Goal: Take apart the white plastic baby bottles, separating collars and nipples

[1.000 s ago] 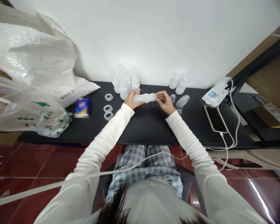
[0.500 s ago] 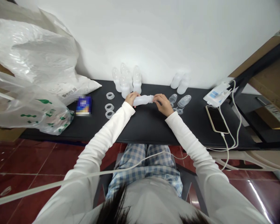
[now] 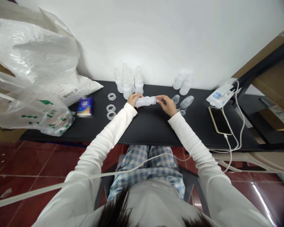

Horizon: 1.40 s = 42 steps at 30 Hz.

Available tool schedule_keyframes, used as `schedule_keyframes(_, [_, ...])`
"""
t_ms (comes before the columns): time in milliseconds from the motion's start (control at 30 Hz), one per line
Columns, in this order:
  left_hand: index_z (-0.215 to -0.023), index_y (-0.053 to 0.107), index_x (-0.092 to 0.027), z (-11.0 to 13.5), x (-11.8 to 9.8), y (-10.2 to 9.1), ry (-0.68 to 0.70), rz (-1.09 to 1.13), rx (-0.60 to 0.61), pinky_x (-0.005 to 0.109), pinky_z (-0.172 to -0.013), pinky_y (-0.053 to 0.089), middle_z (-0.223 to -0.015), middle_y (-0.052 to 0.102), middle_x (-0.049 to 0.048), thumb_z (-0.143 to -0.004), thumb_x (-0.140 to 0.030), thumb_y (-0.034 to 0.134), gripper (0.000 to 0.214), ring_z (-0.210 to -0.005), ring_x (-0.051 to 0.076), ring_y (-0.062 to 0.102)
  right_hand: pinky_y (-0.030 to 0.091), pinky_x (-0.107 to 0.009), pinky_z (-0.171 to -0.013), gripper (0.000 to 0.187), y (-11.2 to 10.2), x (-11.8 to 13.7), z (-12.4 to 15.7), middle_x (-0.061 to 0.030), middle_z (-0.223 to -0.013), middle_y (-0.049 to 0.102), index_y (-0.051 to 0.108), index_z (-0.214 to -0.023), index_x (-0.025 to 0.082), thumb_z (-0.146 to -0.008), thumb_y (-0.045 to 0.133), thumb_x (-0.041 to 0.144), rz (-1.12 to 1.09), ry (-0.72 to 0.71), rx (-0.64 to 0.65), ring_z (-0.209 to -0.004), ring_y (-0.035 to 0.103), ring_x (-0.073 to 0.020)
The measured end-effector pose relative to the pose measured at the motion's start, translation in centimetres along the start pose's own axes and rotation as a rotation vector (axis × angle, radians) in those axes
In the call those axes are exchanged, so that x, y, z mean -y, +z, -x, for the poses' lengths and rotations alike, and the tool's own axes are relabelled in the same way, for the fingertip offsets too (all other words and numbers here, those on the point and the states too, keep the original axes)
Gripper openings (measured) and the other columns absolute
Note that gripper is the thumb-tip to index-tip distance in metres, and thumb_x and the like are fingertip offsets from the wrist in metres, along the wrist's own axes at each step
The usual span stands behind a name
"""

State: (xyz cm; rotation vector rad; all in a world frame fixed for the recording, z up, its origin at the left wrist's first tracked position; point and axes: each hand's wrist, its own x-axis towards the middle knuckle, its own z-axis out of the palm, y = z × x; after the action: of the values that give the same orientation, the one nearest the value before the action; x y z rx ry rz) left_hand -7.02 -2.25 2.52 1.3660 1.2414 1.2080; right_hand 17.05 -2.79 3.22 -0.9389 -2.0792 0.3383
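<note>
My left hand (image 3: pixel 133 99) is wrapped round the base of a translucent white bottle (image 3: pixel 145 101), held on its side above the black table (image 3: pixel 151 126). At the bottle's neck, my right hand (image 3: pixel 167 104) is closed, fingers pinched round the mouth; what they hold there is too small to make out. Three clear rings (image 3: pixel 111 107) lie on the table to the left of my left hand. Clear caps and nipples (image 3: pixel 186 102) lie just right of my right hand.
Several finished bottles (image 3: pixel 130 80) stand against the wall behind my hands, two more (image 3: pixel 182 82) at the right. Plastic bags (image 3: pixel 33 82) and a blue packet (image 3: pixel 84 107) fill the table's left. A phone (image 3: pixel 218 119) on a charging cable and a white power bank (image 3: pixel 219 94) lie at the right.
Both hands stayed on the bottle. The right hand's fingers closed over the bottle's mouth, then shifted a little round it. The bottle hardly moved.
</note>
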Motion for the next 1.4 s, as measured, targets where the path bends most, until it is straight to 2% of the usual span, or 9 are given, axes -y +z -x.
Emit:
schedule_keyframes(267, [-0.076,0.07,-0.016,0.0,0.8,-0.1,0.247,-0.133,0.033,0.029,-0.058,0.05,-0.08,0.071,0.0062,-0.087,-0.057,0.047,0.048,-0.07,0.018,0.064,0.039,-0.039,-0.084,0.06,0.2,0.4,0.0,-0.007,-0.072,0.065,0.057,-0.064,0.022,-0.105,0.023,0.051,0.295,0.113,0.156,-0.079,0.056,-0.0226])
schedule_keyframes(367, [-0.075,0.069,-0.017,-0.1,0.8,-0.1,0.311,-0.172,0.037,0.03,-0.072,0.053,-0.083,0.073,0.0064,-0.088,-0.056,0.046,0.048,-0.081,0.02,0.066,0.038,-0.04,-0.084,0.054,-0.1,0.6,-0.1,-0.0086,-0.082,0.067,0.064,-0.08,0.021,-0.104,0.026,0.051,0.326,0.104,0.116,-0.084,0.057,-0.0241])
schedule_keyframes(500, [-0.077,0.068,-0.017,-0.2,0.9,-0.1,0.268,-0.177,0.008,0.028,-0.059,0.05,-0.083,0.072,0.0059,-0.089,-0.057,0.044,0.048,-0.072,0.018,0.064,0.039,-0.04,-0.087,0.037,-0.9,0.7,0.0,-0.0089,-0.102,0.067,0.059,-0.121,0.021,-0.099,0.044,0.048,0.203,0.016,0.127,-0.093,0.059,-0.0242])
schedule_keyframes(733, [-0.08,0.068,-0.016,-0.3,1.1,-0.1,0.192,-0.119,-0.002,0.026,-0.047,0.043,-0.086,0.072,0.006,-0.088,-0.055,0.046,0.046,-0.064,0.016,0.062,0.041,-0.039,-0.083,0.031,-0.8,0.3,0.0,-0.009,-0.096,0.064,0.06,-0.112,0.02,-0.098,0.045,0.043,0.172,-0.03,0.124,-0.089,0.057,-0.0242])
schedule_keyframes(967, [-0.078,0.068,-0.018,0.2,0.5,0.0,0.365,-0.205,0.01,0.034,-0.088,0.052,-0.087,0.074,0.0062,-0.091,-0.054,0.044,0.046,-0.09,0.022,0.068,0.041,-0.041,-0.082,0.06,-0.3,-0.1,-0.1,-0.0106,-0.086,0.061,0.06,-0.08,0.022,-0.104,0.012,0.049,0.335,0.009,0.191,-0.086,0.055,-0.0253])
schedule_keyframes(1067, [-0.08,0.069,-0.018,0.4,0.3,0.0,0.363,-0.227,-0.011,0.034,-0.091,0.051,-0.089,0.074,0.0058,-0.092,-0.052,0.043,0.045,-0.092,0.022,0.068,0.041,-0.042,-0.086,0.054,-0.5,0.2,0.0,-0.0104,-0.095,0.065,0.065,-0.103,0.022,-0.103,0.022,0.054,0.312,0.024,0.17,-0.092,0.058,-0.0256])
schedule_keyframes(1167, [-0.08,0.068,-0.018,0.4,0.3,0.0,0.366,-0.232,-0.025,0.033,-0.093,0.05,-0.089,0.074,0.0052,-0.093,-0.051,0.043,0.044,-0.093,0.021,0.067,0.042,-0.043,-0.091,0.06,-0.8,0.6,0.0,-0.0113,-0.115,0.066,0.052,-0.136,0.023,-0.094,0.047,0.065,0.246,-0.012,0.157,-0.102,0.059,-0.0279])
schedule_keyframes(1300, [-0.084,0.07,-0.018,0.4,0.2,0.0,0.36,-0.252,0.004,0.033,-0.096,0.05,-0.093,0.074,0.0055,-0.094,-0.053,0.044,0.045,-0.096,0.022,0.068,0.04,-0.044,-0.095,0.054,-1.0,0.9,0.0,-0.0112,-0.126,0.065,0.058,-0.131,0.025,-0.091,0.057,0.061,0.229,-0.064,0.188,-0.11,0.058,-0.0294])
schedule_keyframes(1400, [-0.1,0.072,-0.02,0.3,0.4,-0.1,0.375,-0.343,0.087,0.036,-0.101,0.049,-0.107,0.074,0.0057,-0.085,-0.056,0.062,0.041,-0.106,0.024,0.067,0.039,-0.044,-0.094,0.045,-1.2,0.7,-0.1,-0.0113,-0.12,0.066,0.063,-0.124,0.024,-0.094,0.054,0.057,0.239,-0.028,0.176,-0.107,0.058,-0.0287])
